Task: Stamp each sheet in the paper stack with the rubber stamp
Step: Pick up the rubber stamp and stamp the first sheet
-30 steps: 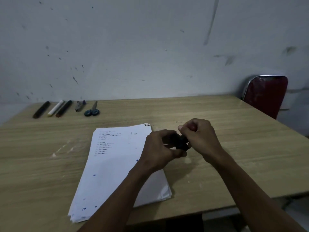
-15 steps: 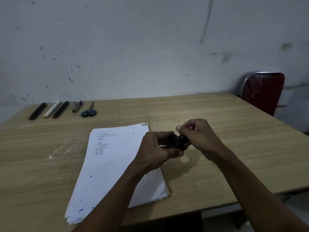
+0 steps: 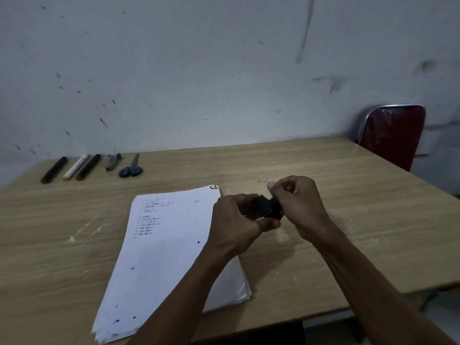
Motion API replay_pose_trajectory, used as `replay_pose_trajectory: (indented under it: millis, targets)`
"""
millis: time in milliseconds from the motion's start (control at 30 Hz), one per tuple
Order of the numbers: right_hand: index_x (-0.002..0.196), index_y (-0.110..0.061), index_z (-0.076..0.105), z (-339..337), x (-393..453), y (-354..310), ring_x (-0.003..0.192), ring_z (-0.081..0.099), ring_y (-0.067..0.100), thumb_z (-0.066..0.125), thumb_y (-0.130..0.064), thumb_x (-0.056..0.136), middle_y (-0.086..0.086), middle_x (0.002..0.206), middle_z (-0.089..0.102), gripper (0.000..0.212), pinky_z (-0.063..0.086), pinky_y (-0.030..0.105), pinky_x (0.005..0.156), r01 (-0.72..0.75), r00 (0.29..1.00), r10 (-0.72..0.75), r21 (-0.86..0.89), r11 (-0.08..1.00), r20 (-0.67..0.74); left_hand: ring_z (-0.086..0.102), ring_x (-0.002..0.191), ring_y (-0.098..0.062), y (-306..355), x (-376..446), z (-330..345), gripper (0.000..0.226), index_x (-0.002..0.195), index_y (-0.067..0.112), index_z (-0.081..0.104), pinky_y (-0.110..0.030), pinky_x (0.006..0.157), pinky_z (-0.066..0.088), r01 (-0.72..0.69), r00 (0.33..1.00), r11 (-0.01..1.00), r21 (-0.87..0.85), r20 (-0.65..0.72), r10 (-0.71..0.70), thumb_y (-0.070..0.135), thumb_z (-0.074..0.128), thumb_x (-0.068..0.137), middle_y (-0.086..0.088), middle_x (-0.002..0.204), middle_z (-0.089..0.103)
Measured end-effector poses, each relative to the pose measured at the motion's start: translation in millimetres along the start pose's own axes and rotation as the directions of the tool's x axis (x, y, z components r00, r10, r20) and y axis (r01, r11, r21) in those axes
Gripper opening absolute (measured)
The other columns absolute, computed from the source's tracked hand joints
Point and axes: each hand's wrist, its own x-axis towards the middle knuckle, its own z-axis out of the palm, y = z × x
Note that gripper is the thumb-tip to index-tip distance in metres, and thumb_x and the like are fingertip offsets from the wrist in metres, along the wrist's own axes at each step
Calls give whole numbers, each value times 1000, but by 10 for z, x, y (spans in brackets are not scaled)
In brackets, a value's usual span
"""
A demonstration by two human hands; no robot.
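While the paper stack point(image 3: 171, 252) is lying on the wooden table point(image 3: 323, 185), the black rubber stamp point(image 3: 267, 207) is being held above the table just beside the stack's right edge. Its body is being gripped by the curled fingers of the left hand point(image 3: 236, 220); its red-topped handle is being enclosed by the right hand point(image 3: 298, 202). Markers point(image 3: 72, 168) and scissors point(image 3: 130, 168) are lying along the far left edge.

One paper stack point(image 3: 159, 247), one rubber stamp point(image 3: 267, 207), three markers point(image 3: 53, 170), one pair of scissors point(image 3: 131, 168), one red chair point(image 3: 393, 135), one table point(image 3: 323, 170), two hands point(image 3: 236, 220).
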Motion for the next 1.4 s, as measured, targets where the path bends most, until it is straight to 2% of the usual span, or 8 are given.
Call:
replay_pose_trajectory:
  millis: [133, 300, 700, 867, 1000, 1167, 1267, 1400]
  targets:
    - [75, -9, 66, -71, 52, 31, 65, 64, 16, 67, -21, 90, 3, 69, 65, 19, 53, 34, 61, -13, 996, 19, 58, 998, -91, 71, 80, -4, -118, 6, -5, 60, 106, 9, 73, -32, 82, 58, 137, 977, 991, -2, -166, -135, 31, 93, 54, 5, 84, 76]
    - [69, -7, 66, -170, 129, 77, 66, 61, 19, 70, -16, 89, 6, 66, 62, 22, 54, 43, 71, -87, 991, 105, 195, 977, -85, 68, 86, 2, -164, 45, -72, 66, 113, 13, 69, -12, 75, 53, 114, 979, 991, -65, -164, -123, 21, 94, 52, 6, 96, 72]
    - [71, -7, 67, -219, 161, 222, 66, 61, 20, 70, -18, 89, 7, 70, 62, 22, 55, 40, 66, -209, 963, 244, 256, 944, -114, 54, 107, -19, -337, 328, 137, 67, 118, 13, 61, -32, 88, 49, 38, 983, 822, 568, 126, -133, 40, 87, 62, -3, 116, 59]
    - [80, -5, 63, -224, 102, 201, 63, 58, 20, 64, -25, 94, 11, 76, 62, 24, 39, 26, 45, -272, 959, 283, 252, 929, -7, 46, 99, -23, -438, 371, 123, 60, 88, 17, 70, -38, 80, 45, 39, 978, 676, 736, 110, -176, 66, 79, 55, 0, 96, 62]
    - [82, -6, 61, -177, 65, 157, 53, 44, 14, 64, -27, 94, 13, 77, 58, 24, 31, 21, 39, -302, 953, 298, 222, 927, 56, 43, 94, -22, -446, 378, 112, 60, 78, 17, 67, -35, 73, 37, 36, 968, 674, 738, 142, -207, 70, 77, 53, 1, 88, 58]
    - [80, -8, 58, -117, 33, 101, 45, 41, 11, 66, -21, 93, 12, 72, 54, 20, 29, 21, 38, -305, 952, 291, 302, 903, 90, 38, 121, -24, -390, 345, 1, 101, 135, 20, 49, -42, 97, 39, 83, 951, 721, 687, 161, -263, 66, 81, 52, -2, 128, 50]
    - [76, -10, 57, -42, 21, 57, 44, 40, 11, 66, -18, 92, 11, 71, 51, 20, 28, 22, 38, -282, 959, 262, 330, 901, 105, 44, 120, -21, -388, 315, -251, 87, 137, 19, 48, -35, 97, 42, 117, 977, 827, 550, 87, -196, 47, 84, 63, -2, 128, 52]
    - [73, -10, 55, 138, -15, 21, 45, 39, 13, 67, -20, 92, 14, 74, 50, 24, 28, 21, 38, -296, 952, 258, 290, 910, 163, 52, 94, -9, -454, 252, -724, 52, 123, 20, 59, -3, 66, 36, 140, 989, 887, 440, -109, -102, 31, 79, 76, 2, 116, 58]
